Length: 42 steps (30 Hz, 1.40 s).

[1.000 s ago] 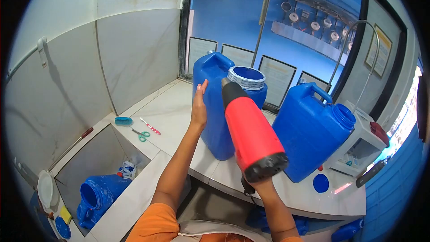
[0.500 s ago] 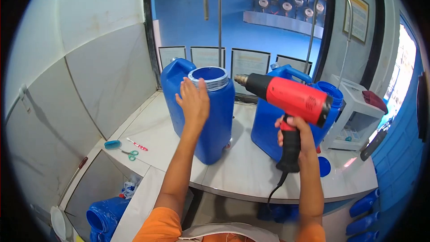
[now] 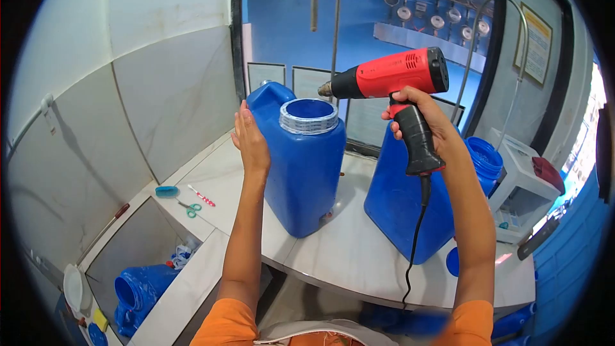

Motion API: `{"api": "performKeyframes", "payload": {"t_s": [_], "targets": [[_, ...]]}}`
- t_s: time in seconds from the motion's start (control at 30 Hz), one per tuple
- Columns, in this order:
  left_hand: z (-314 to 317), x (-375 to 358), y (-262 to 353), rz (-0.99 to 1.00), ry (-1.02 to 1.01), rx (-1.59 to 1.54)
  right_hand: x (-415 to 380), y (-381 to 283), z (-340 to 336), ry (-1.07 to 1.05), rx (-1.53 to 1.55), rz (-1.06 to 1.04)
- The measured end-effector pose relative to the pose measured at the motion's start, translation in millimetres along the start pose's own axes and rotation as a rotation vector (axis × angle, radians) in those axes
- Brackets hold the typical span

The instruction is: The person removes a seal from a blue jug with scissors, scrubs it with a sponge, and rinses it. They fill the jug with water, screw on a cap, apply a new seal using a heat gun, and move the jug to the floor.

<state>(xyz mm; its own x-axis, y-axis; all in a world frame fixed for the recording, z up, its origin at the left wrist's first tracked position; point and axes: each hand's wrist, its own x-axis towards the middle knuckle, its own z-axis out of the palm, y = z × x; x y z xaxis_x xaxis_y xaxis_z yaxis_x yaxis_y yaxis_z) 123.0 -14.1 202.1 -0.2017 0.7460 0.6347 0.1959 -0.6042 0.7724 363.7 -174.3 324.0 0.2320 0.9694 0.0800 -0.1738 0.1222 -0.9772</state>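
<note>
A tall blue plastic water jug stands upright on the counter, its wide mouth ringed by a clear printed plastic band. My left hand lies with outstretched fingers against the jug's left side. In my right hand is a red and black heat gun, gripped by its handle. Its metal nozzle points left, just above and to the right of the jug's mouth. Behind my right forearm stands a second blue jug, partly hidden.
Scissors, a blue brush and a toothbrush lie on the counter at left. Another blue jug lies in the sink. Curved metal pipes rise behind the jugs. The heat gun's cord hangs over the counter's front.
My left hand has shifted from the front of the jug's neck to its left side. The heat gun has moved up and left, its nozzle now tilted slightly downward. The camera view has shifted.
</note>
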Motion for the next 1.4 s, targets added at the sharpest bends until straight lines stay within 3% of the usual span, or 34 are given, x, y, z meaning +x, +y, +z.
{"api": "performKeyframes", "payload": {"t_s": [0.23,0.47,0.63,0.67,0.7,0.77,0.83,0.93,0.97,1.1,1.17,1.27,1.4], "targets": [[-44.3,3.6,-7.3,0.021,0.056,-0.137,-1.4,-1.7,56.3,-0.090,-0.139,-0.001],[-63.1,10.1,-23.9,0.002,0.036,-0.294,-71.8,25.0,87.7,-0.081,-0.334,-0.099],[-59.7,8.4,-37.8,-0.048,-0.115,-0.434,-133.4,108.2,69.2,-0.046,-0.516,-0.237],[-56.8,5.0,-34.0,-0.051,-0.121,-0.441,-142.4,127.5,65.3,-0.013,-0.705,-0.279],[-53.3,0.4,-26.3,-0.080,-0.149,-0.517,-144.1,152.0,54.7,-0.091,-0.810,-0.447],[-47.5,-3.6,-23.0,-0.109,-0.189,-0.598,-142.5,194.3,52.2,-0.106,-0.856,-0.516],[-38.1,-6.2,-27.1,-0.113,-0.242,-0.638,-137.2,232.7,56.2,0.032,-0.742,-0.529],[-33.4,-8.5,-24.6,-0.082,-0.311,-0.623,-148.4,220.0,69.6,0.015,-0.515,-0.509],[-30.9,-7.2,-24.6,-0.079,-0.330,-0.626,-157.9,211.2,70.3,0.109,-0.432,-0.401],[-15.9,-4.0,-17.4,-0.053,-0.449,-0.576,-156.7,186.6,48.9,0.312,0.013,-0.367],[-8.0,-3.2,-5.5,-0.050,-0.467,-0.565,-148.6,185.3,31.6,0.279,0.105,-0.280],[-8.5,-3.5,10.2,-0.052,-0.419,-0.551,-149.6,185.6,32.4,0.153,0.231,-0.328],[-7.1,9.9,-3.4,-0.014,-0.303,-0.596,-150.8,152.7,49.5,0.027,0.093,-0.295]]}}
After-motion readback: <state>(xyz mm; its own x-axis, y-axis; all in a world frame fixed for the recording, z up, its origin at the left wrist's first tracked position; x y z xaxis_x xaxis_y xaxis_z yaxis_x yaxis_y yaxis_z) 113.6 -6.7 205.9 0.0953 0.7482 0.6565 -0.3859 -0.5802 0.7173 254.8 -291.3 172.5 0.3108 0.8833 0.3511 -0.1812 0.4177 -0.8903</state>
